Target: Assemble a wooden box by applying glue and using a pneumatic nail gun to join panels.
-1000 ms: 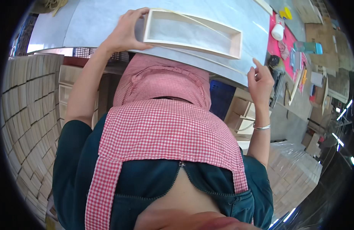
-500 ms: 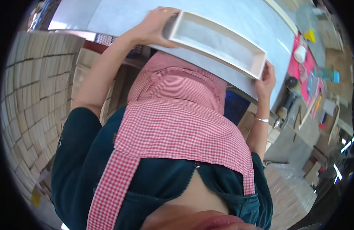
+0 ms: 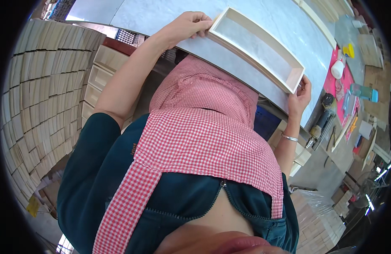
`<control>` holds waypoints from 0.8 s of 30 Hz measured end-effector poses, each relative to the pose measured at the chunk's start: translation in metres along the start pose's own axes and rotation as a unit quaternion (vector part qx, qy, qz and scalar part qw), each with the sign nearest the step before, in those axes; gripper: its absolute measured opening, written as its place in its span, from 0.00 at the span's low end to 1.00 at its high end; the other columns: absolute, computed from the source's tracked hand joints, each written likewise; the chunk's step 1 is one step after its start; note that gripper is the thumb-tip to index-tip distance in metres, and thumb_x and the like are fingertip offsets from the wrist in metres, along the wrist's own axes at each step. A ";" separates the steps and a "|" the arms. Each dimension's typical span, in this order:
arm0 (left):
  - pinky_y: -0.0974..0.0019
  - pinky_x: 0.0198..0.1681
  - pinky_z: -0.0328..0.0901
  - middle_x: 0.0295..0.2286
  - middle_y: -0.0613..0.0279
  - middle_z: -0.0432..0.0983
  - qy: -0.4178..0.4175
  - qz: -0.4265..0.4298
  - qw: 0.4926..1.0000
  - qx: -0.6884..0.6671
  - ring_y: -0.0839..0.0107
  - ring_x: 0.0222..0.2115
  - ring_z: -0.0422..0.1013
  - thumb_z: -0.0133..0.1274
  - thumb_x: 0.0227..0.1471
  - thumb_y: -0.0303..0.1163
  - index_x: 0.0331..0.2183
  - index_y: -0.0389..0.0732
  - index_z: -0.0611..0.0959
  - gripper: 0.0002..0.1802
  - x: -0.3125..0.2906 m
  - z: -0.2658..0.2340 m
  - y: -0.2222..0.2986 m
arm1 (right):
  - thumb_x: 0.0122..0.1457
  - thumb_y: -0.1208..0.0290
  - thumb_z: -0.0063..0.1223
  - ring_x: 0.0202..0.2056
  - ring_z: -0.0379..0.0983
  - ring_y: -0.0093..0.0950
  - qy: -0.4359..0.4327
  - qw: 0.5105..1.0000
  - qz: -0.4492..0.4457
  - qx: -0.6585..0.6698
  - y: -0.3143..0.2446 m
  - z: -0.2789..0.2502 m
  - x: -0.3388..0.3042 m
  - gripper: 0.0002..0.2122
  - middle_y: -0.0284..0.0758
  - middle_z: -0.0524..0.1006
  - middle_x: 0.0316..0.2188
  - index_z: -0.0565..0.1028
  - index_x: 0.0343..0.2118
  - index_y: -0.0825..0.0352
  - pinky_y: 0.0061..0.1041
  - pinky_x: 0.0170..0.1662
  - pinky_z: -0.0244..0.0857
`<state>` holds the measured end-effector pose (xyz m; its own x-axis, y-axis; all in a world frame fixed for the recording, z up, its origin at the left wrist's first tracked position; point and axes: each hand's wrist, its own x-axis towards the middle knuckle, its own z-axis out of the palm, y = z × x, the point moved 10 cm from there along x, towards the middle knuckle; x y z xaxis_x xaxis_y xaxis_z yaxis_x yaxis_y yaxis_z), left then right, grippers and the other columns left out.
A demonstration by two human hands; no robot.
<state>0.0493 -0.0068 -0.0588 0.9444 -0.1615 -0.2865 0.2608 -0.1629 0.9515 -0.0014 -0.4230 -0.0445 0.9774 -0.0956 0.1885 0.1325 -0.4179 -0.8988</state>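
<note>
Both hands (image 3: 188, 26) (image 3: 300, 96) now hold the wooden frame (image 3: 258, 47) ends, shifted rightward

Both arms stretched forward, elbows slightly bent. Left hand (image 3: 185, 28) palm down, fingers curled over one end of the grasped piece, thumb tucked beneath. Right hand (image 3: 300, 98) clasping the opposite end from below, fingers wrapped upward, a thin bangle on the wrist.
</note>
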 end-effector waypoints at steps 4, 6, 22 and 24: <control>0.73 0.31 0.68 0.24 0.64 0.76 -0.027 0.027 0.995 0.097 0.78 0.23 0.70 0.55 0.53 0.28 0.32 0.36 0.82 0.06 0.011 0.007 0.001 | 0.54 0.89 0.53 0.48 0.71 0.28 -0.003 0.999 0.022 0.026 0.004 0.002 0.001 0.23 0.37 0.71 0.50 0.70 0.55 0.71 0.24 0.55 0.69; 0.71 0.27 0.68 0.23 0.64 0.76 -0.012 0.089 0.982 0.168 0.76 0.19 0.69 0.54 0.54 0.27 0.32 0.36 0.82 0.05 0.017 0.007 0.004 | 0.55 0.89 0.53 0.48 0.71 0.28 0.007 1.000 0.006 0.020 0.005 0.006 0.001 0.22 0.37 0.71 0.49 0.70 0.54 0.71 0.24 0.54 0.69; 0.67 0.49 0.65 0.40 0.58 0.76 -0.050 -0.009 0.998 0.020 0.70 0.40 0.70 0.57 0.55 0.32 0.50 0.36 0.77 0.21 -0.005 0.009 0.023 | 0.61 0.77 0.54 0.32 0.69 0.20 -0.002 0.992 0.106 0.065 -0.022 -0.010 -0.023 0.14 0.33 0.76 0.31 0.74 0.50 0.71 0.16 0.42 0.64; 0.67 0.49 0.64 0.39 0.59 0.76 -0.077 -0.037 0.996 -0.015 0.70 0.40 0.70 0.58 0.52 0.28 0.49 0.37 0.78 0.21 -0.005 0.010 0.021 | 0.60 0.79 0.55 0.34 0.69 0.20 -0.035 0.981 0.130 0.139 -0.011 -0.002 -0.026 0.16 0.35 0.75 0.34 0.71 0.52 0.72 0.17 0.39 0.66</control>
<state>0.0484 -0.0194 -0.0388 0.8805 -0.2983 -0.3685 0.3375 -0.1515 0.9291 -0.0287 -0.4178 -0.0391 0.9918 -0.0993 -0.0808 -0.0929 -0.1246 -0.9878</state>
